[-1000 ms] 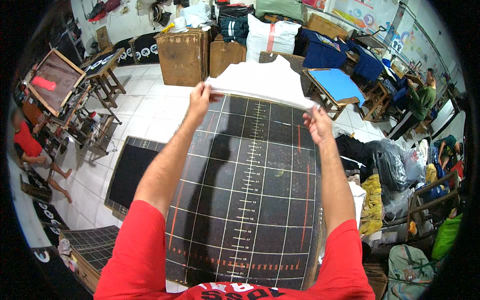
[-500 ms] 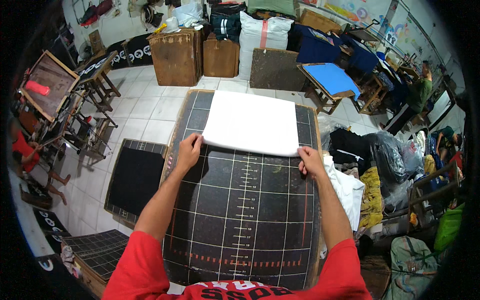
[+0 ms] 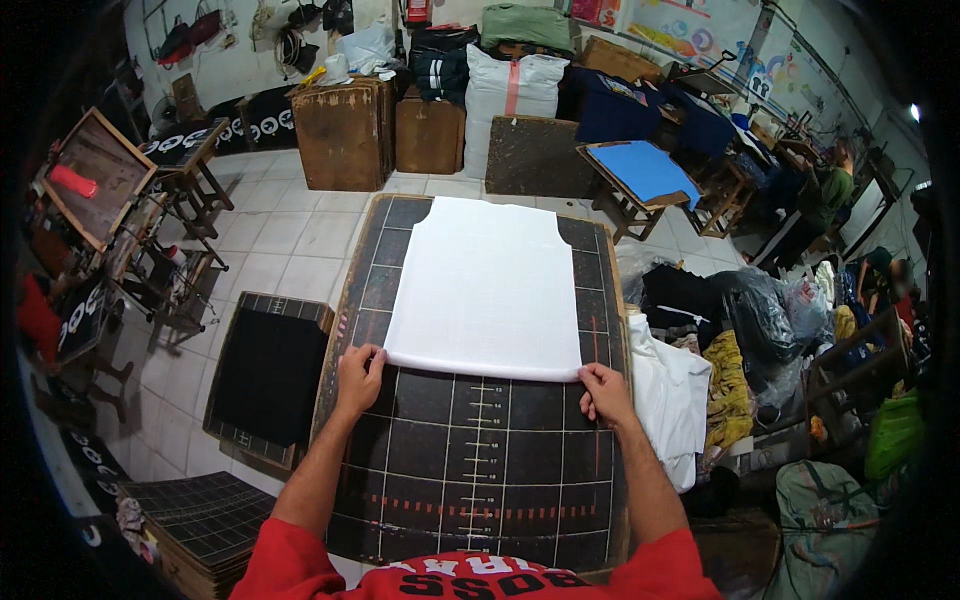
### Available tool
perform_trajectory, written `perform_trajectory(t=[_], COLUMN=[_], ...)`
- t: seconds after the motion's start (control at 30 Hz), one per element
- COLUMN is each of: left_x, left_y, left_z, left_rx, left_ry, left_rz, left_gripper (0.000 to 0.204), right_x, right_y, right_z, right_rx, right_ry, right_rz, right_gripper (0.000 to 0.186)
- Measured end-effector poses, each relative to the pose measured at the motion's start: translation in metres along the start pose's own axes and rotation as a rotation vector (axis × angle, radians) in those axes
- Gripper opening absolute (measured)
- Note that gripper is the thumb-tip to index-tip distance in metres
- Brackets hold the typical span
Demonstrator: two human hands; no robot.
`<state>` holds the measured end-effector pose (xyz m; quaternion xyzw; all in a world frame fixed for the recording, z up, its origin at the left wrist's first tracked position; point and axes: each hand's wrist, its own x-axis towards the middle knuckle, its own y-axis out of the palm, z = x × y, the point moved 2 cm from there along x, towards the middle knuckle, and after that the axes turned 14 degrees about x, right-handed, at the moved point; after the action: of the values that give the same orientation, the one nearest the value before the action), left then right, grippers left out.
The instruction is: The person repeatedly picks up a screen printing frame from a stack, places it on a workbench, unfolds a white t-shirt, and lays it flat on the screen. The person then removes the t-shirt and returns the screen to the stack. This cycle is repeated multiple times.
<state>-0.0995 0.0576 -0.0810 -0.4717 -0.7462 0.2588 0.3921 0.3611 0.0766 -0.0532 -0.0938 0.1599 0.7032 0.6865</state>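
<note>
The white sleeveless cotton garment panel lies flat on the black gridded counter, its neck-and-armhole end away from the person and its straight hem nearest them. It sits about centred over the counter's pale ruler line, which would explain the square, spread-out placement: the grid serves as a guide for alignment. The left hand pinches the hem's left corner between thumb and fingers, and the right hand grips the hem's right corner the same way, so the edge is drawn taut and straight between them. Right of the counter a heap of white cloth hangs beside dark bagged bundles. Left of the counter a smaller black gridded board rests on the tiled floor.
</note>
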Motion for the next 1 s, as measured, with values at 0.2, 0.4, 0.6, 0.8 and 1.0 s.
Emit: perform_trajectory(t=[0.2,0.4,0.6,0.8,1.0], left_x=[-0.037,-0.059,-0.081,-0.098,-0.108], left_y=[-0.017,-0.033,-0.046,-0.053,-0.059], left_z=[-0.004,-0.013,-0.020,-0.020,-0.019], left_rx=[0.024,0.053,0.072,0.027,0.048], left_ry=[-0.016,-0.039,-0.035,-0.055,-0.043], left_rz=[-0.001,-0.003,0.004,0.032,0.055], left_gripper=[0.016,0.014,0.012,0.011,0.010], right_x=[-0.039,-0.061,-0.079,-0.097,-0.108], right_y=[0.003,0.000,-0.006,-0.009,-0.007], right_z=[-0.006,-0.017,-0.030,-0.034,-0.037], right_rx=[-0.003,0.017,0.057,0.040,0.077], right_ry=[0.049,0.107,0.095,0.118,0.147], right_rz=[0.005,0.001,0.009,0.018,0.011], right_gripper=[0.023,0.026,0.025,0.025,0.023])
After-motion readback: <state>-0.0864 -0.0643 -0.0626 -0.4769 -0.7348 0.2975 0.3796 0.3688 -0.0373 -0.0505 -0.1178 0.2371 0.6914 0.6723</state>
